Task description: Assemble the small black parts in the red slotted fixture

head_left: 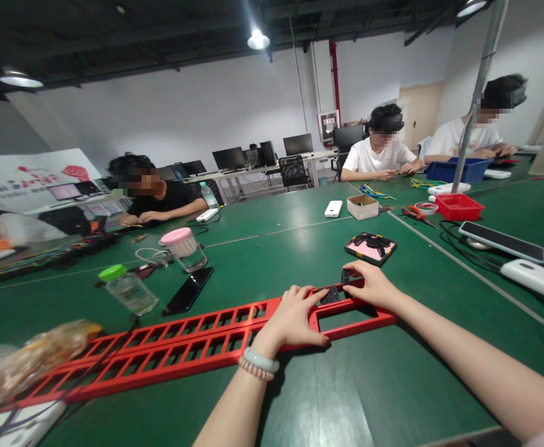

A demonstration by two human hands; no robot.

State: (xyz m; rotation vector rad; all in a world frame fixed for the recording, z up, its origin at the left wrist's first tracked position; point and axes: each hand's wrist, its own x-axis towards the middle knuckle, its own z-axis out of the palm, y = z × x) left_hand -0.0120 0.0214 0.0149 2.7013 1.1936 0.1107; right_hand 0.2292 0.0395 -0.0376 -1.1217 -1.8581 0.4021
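A long red frame [164,344] with ladder-like slots lies across the green table in front of me. My left hand [291,320] grips it across its width, thumb along the near rail and fingers over the far one. The left index fingertip touches a black piece [331,295] lying in a far-side opening of the frame. Between the thumb and fingers of my right hand [369,285], a small upright black part [345,277] is pinched at the frame's right end. Beyond it rests a pink-topped tray [364,253] with several black parts.
A phone [189,290], a green-lidded jar [130,292] and a pink-lidded jar [185,248] stand behind the frame. A plastic bag [34,357] covers its left end. Right: red bin [459,207], pliers [420,216], phone [502,241], cables. Several people sit around the table.
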